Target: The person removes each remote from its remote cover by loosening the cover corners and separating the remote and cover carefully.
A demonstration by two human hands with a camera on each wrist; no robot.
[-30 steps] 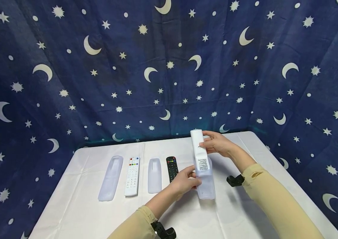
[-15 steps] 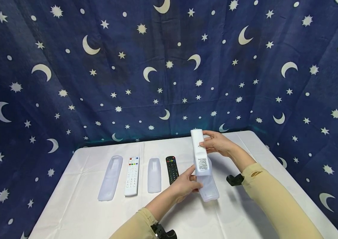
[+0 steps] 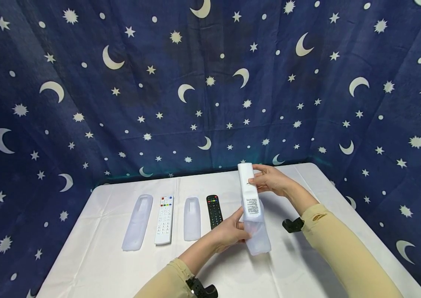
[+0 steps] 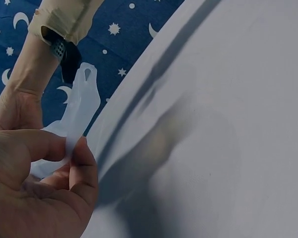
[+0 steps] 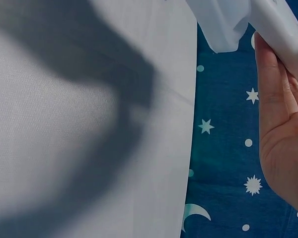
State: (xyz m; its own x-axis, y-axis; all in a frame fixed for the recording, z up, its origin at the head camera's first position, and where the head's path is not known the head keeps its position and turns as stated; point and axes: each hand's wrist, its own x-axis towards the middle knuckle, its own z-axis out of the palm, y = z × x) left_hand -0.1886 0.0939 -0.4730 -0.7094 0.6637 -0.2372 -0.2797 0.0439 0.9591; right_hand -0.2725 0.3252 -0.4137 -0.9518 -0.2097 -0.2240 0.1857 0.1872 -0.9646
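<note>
In the head view a white remote control [image 3: 248,188], its labelled back facing up, stands partly inside a translucent silicone sleeve [image 3: 258,240]. My right hand [image 3: 273,180] grips the remote's upper part from the right. Lower down, my left hand [image 3: 229,234] pinches the sleeve by its left side, near the remote's lower end. From the left wrist, thumb and fingers of the left hand [image 4: 44,178] pinch the soft sleeve [image 4: 82,106], whose slotted end sticks out. The right wrist view has the white remote [image 5: 280,32] held in the right hand [image 5: 288,134].
Left of the hands lie a black remote [image 3: 214,211], a short translucent sleeve [image 3: 192,219], a white remote with buttons up [image 3: 164,221] and a longer translucent sleeve [image 3: 137,223]. All rest on the white-covered table [image 3: 99,231]. A blue star-patterned curtain [image 3: 158,82] hangs behind.
The sleeve's lower end has swung slightly toward me and to the right. The remote has dropped a little, and both hands keep their holds.
</note>
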